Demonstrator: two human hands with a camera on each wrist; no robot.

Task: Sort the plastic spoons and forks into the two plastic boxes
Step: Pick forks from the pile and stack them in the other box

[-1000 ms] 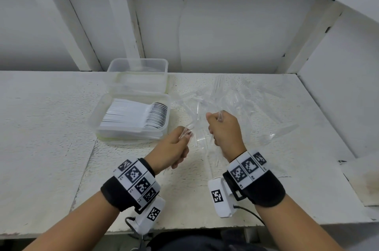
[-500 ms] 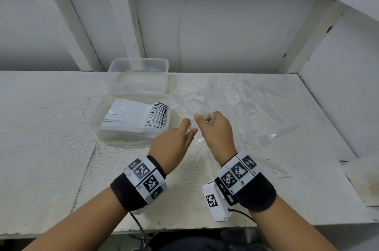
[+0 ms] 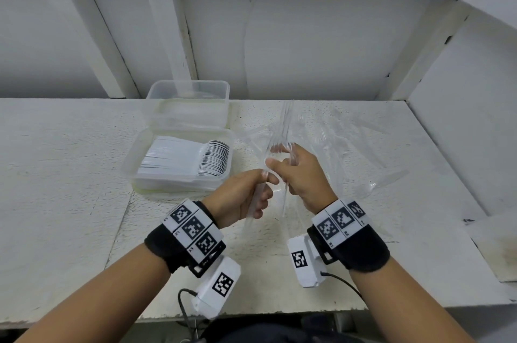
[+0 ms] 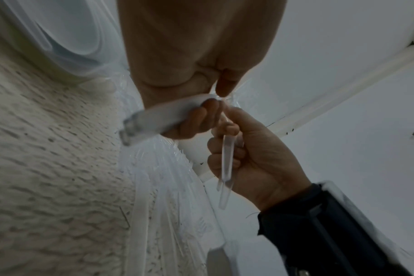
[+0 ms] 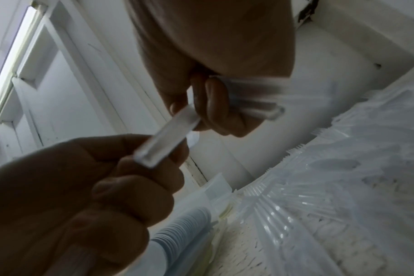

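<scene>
My right hand [image 3: 282, 160] grips a bunch of clear plastic forks [image 3: 286, 121] that stand upright over the table. Their handles hang below the fist. My left hand [image 3: 261, 191] is right against it and curls round clear cutlery handles [image 3: 251, 211] that point down. In the left wrist view the left hand [image 4: 210, 108] holds a blurred clear bundle [image 4: 154, 117]. In the right wrist view the right hand [image 5: 208, 100] pinches clear handles [image 5: 255, 106]. The near plastic box [image 3: 134, 174] holds a row of white spoons [image 3: 195, 160]. The far plastic box [image 3: 190, 90] looks bare inside.
A loose heap of clear cutlery [image 3: 349, 146] spreads over the white table [image 3: 70, 174] behind and right of my hands. A white wall and slanted beams close the back and the right side. The table's front edge runs just under my wrists.
Half a second ago the left hand's fingers were straight beside the right hand; now they curl round clear handles. The right hand has risen slightly with its bunch.
</scene>
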